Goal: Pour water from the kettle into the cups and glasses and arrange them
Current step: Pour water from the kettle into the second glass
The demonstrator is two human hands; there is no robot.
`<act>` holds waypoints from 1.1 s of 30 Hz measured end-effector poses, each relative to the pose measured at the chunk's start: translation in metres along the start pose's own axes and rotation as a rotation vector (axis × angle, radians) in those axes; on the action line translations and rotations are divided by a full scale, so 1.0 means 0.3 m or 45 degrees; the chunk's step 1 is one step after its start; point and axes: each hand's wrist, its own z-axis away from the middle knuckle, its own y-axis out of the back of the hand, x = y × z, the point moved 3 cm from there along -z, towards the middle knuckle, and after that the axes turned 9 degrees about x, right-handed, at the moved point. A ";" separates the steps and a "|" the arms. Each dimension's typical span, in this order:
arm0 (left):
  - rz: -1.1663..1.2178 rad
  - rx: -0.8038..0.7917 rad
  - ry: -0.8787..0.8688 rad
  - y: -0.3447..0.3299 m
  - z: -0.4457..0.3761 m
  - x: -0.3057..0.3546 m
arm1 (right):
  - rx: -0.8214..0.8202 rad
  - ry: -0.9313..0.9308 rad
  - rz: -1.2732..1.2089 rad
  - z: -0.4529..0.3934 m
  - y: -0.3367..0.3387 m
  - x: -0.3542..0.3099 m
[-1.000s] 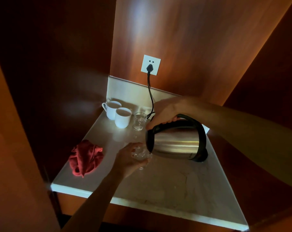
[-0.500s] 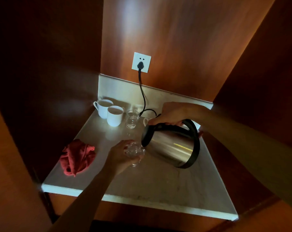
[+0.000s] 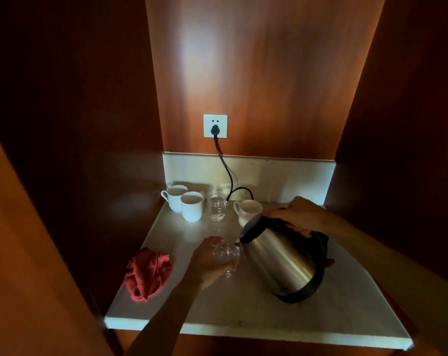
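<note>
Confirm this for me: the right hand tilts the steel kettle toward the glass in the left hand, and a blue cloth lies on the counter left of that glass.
Not quite: the cloth is red, not blue, as the head view shows. The rest holds: the right hand tilts the steel kettle toward the glass held by the left hand, and the cloth lies on the counter left of it.

single head-worn wide-angle view, looking forward and down from above the counter (image 3: pixel 243 314) front edge. it faces the back wall with the socket (image 3: pixel 215 125). both forearms enter from the bottom edge, close to the lens. side panels bend outward toward the frame edges.
</note>
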 end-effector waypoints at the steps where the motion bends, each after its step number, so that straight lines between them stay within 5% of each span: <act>1: -0.040 -0.015 -0.012 0.001 0.002 0.006 | 0.012 -0.024 -0.087 0.007 0.004 0.017; 10: -0.141 0.040 0.045 0.020 0.032 0.003 | 0.114 -0.121 -0.638 0.070 0.040 0.063; 21: -0.531 0.441 0.054 0.269 -0.206 0.096 | 0.198 -0.159 -0.874 0.061 -0.018 0.053; 33: -0.570 0.470 0.136 0.365 -0.454 -0.015 | 0.331 -0.206 -1.048 -0.061 -0.093 -0.026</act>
